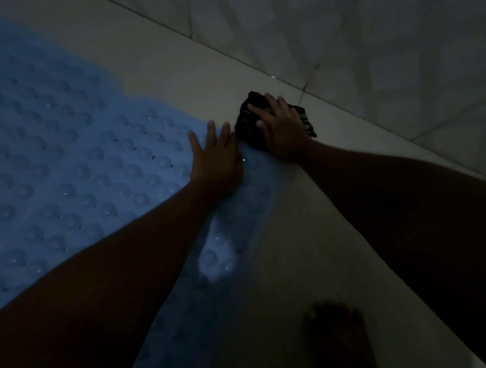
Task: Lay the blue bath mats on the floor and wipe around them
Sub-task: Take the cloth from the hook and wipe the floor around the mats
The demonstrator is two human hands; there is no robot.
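While my left hand (218, 153) lies flat with its fingers spread and straight, grasping nothing, its palm presses on the corner of the blue bath mat (55, 160). I see only one mat; it covers the left part of the floor (183, 68) and is dotted all over with round bumps. Its near edge runs down beneath my left forearm into shadow, where one small bright patch shows a few of the bumps.

My right hand (283, 132) is just beside the left, its fingers splayed and curled lightly over one dark cloth (250, 129), pushing it down onto the pale floor right at the mat's corner. The cloth is bunched up; it looks black with some lighter stripes on the side that pokes out past my knuckles. Whether it overlaps the mat's edge or only touches it, I cannot tell in this dim light.

Beyond the cloth the floor meets a tiled wall (370, 38), and a tile joint runs toward the cloth. At the bottom, a bare foot (336, 335) stands on the floor, very dark and blurred.
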